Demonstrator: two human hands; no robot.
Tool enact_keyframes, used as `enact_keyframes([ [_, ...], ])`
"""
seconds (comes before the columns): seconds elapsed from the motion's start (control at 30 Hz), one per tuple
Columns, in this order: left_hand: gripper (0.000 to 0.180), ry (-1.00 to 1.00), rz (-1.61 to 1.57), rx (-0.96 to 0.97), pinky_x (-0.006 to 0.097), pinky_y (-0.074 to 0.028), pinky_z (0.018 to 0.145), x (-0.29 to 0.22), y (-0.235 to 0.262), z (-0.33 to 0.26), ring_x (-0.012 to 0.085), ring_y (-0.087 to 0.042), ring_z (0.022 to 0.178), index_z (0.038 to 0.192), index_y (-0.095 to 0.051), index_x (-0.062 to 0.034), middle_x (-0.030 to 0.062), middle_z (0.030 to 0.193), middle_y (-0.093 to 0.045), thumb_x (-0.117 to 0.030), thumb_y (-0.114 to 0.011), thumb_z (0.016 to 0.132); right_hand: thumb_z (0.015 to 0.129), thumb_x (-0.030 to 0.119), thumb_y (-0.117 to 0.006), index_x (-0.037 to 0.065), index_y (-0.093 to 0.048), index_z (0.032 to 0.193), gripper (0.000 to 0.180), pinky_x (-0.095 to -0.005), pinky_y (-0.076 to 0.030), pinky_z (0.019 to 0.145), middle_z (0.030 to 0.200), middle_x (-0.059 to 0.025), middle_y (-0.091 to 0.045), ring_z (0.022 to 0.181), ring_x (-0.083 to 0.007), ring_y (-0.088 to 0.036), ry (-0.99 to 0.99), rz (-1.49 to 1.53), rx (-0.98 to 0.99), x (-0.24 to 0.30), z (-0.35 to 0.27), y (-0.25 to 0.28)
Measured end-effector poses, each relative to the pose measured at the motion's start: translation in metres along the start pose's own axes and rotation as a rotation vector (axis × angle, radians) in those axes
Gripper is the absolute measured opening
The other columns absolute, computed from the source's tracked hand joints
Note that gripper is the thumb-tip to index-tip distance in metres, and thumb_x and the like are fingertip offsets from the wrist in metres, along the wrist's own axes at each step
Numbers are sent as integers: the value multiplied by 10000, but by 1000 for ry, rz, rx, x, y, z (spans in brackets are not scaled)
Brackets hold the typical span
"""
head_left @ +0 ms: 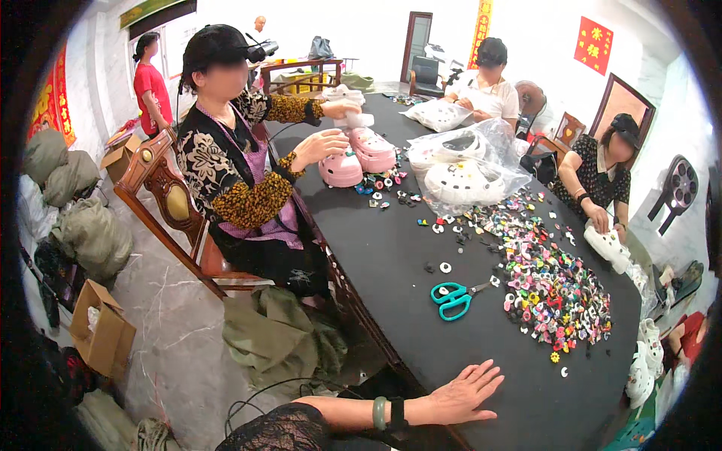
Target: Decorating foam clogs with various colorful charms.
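My left hand (pixel 460 392) lies palm down near the front edge of the black tabletop (pixel 376 255), its fingers stretched out and holding nothing. A green bangle (pixel 380 413) and a dark band circle its wrist. Beyond it lies a pair of scissors (pixel 453 301) with teal handles, its blades pointing right. A heap of small colourful shoe charms (pixel 553 289) spreads to the right of the scissors, with a yellow flower-shaped charm (pixel 555 357) near my fingertips. My right hand is out of the picture.
Across the table, white clogs (pixel 466 180) sit in a clear bag. Pink clogs (pixel 372 149) stand by a co-worker's hands (pixel 320 146) at the left. Another person handles a white clog (pixel 608 248) at the right. Green cloth (pixel 278 338) and a cardboard box (pixel 101 329) are on the floor.
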State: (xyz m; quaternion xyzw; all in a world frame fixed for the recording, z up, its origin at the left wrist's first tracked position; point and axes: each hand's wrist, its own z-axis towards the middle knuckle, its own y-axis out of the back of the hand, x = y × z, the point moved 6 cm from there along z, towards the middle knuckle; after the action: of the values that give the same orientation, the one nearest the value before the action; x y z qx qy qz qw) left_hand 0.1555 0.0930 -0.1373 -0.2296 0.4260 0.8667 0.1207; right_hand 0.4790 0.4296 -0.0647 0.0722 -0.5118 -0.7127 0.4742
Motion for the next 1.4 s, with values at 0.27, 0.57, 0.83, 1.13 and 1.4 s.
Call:
enact_keyframes([
  [0.27, 700, -6, 55, 44, 456, -310, 1043, -1, 3, 5, 363, -381, 1279, 1255, -451, 71, 223, 1298, -475, -486, -582, 853, 849, 153, -544, 20, -624, 966, 195, -348, -483, 727, 937, -147, -628, 873, -273, -609, -81, -192, -176, -85, -59, 89],
  [0.57, 619, -46, 119, 23, 450, -347, 1002, -5, 8, 15, 356, -451, 1212, 1162, -522, 67, 215, 1227, -527, -434, -646, 820, 833, 137, -555, 13, -616, 970, 194, -346, -483, 733, 954, -147, -622, 887, -266, -604, -131, -337, -330, -152, -123, 144],
  [0.83, 484, -83, 76, 2, 456, -346, 1005, -9, -4, 3, 364, -454, 1203, 1083, -557, 69, 232, 1214, -525, -360, -607, 863, 818, 122, -566, 7, -608, 972, 197, -344, -483, 738, 969, -148, -617, 900, -259, -601, 17, -218, -444, -161, -43, 38],
  [1.13, 415, -87, 36, -19, 451, -344, 1004, 3, 2, 10, 341, -458, 1201, 1078, -562, 39, 198, 1209, -532, -289, -641, 835, 800, 5, -568, 0, -601, 891, 97, -350, -461, 777, 888, -144, -606, 852, -295, -593, 94, -44, 9, 135, 5, -21],
  [1.4, 376, 138, 89, -375, 427, -376, 931, 93, 70, 28, 334, -466, 1117, 1137, -566, -58, 140, 1148, -535, -178, -676, 799, 749, 37, -665, 25, -619, 784, 59, -369, -506, 640, 782, -136, -624, 716, -313, -619, 513, 226, 318, 308, -1, -158],
])
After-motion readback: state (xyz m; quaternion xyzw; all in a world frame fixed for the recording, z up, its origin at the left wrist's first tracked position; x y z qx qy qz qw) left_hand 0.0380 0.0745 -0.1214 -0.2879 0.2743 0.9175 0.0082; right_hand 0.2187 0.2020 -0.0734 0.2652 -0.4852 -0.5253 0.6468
